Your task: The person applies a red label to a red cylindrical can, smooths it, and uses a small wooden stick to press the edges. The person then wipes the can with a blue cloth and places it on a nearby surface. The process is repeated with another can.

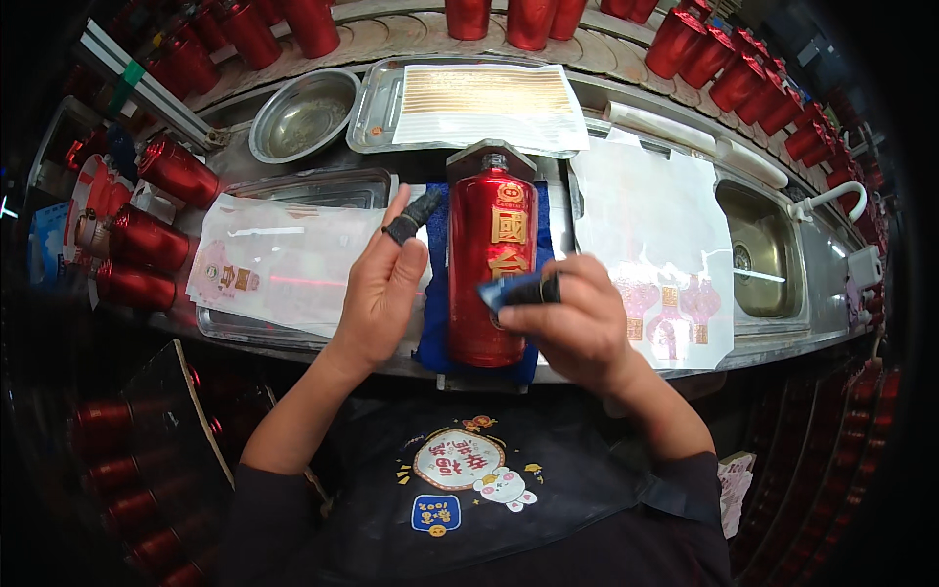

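A glossy red bottle (469,293) with gold characters and an emblem lies flat on a blue cloth (543,235), its neck towards the metal rest at the back. My right hand (579,315), a black cover on one finger, grips a small blue scraper-like piece (502,290) over the bottle's lower gold lettering. Whether the piece touches the surface cannot be told. Left of the bottle, my left hand (389,286) is raised with fingers apart and holds nothing; a black cover wraps one fingertip. Beneath that hand lie white transfer sheets (308,257) with printed designs.
Behind are a round metal bowl (304,117) and a metal tray (378,110) bearing a gold-striped sheet (484,103). More printed sheets (653,205) lie at right, beside a sink (759,286) with a white tap (836,198). Red bottles (150,238) stand left and along a conveyor (609,48).
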`<state>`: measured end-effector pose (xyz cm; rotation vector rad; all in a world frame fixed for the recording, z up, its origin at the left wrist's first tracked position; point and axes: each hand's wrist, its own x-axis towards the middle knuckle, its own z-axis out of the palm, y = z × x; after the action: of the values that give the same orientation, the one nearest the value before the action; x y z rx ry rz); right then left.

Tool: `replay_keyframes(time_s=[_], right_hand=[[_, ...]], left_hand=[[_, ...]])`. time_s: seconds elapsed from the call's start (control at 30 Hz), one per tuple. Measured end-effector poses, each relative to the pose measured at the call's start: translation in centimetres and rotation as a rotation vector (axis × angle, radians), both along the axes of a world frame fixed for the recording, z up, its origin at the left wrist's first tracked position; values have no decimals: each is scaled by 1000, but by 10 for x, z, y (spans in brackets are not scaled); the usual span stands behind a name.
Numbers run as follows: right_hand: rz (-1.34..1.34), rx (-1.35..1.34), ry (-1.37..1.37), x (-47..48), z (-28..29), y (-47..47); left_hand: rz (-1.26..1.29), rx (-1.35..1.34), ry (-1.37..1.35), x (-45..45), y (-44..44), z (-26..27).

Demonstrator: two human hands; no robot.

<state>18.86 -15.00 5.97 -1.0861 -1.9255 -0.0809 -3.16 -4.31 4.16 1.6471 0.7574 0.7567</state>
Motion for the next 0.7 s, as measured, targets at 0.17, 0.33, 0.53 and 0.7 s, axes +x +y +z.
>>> replay_keyframes(time_s=[0.17, 0.33, 0.53, 0.7], right_hand=[[160, -248, 237, -6, 17, -10], [-105, -64, 179, 12, 8, 31], [27, -228, 280, -27, -5, -53], [-155, -389, 665, -29, -18, -31]], left_hand=[[-3, -172, -77, 4, -21, 6], [-6, -243, -44, 25, -23, 2], [-44, -265, -154, 32, -25, 3], [10, -298, -68, 33, -20, -1]])
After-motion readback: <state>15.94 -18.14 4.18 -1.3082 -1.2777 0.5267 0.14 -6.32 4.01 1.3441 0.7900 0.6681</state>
